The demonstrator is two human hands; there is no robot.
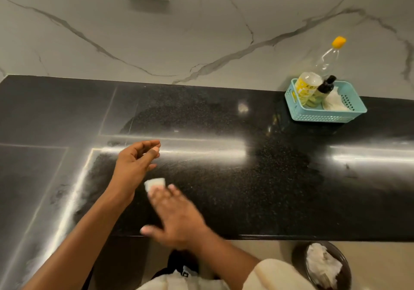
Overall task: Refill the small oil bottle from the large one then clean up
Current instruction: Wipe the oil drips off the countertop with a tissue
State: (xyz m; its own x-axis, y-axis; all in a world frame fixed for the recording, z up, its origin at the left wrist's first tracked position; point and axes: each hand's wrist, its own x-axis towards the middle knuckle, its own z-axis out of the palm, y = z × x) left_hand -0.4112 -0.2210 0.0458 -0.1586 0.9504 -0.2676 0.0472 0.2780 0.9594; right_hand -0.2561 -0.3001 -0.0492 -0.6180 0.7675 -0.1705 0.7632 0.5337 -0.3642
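Blur over right hand (177,218), straight fingers on half-hidden white tissue (155,182), left hand (134,164) loosely curled, both grips released

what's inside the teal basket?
Teal basket holds a clear yellow-capped bottle, a yellow-labelled jar, a small black-capped bottle and white tissue. Bases hidden by its wall.

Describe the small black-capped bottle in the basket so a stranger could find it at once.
On the black counter, look to the far right, where a turquoise basket sits near the marble wall. Inside it, the small bottle stands between a yellow-labelled jar and a crumpled white tissue. It alone has a black cap and is far shorter than the clear yellow-capped bottle behind it.
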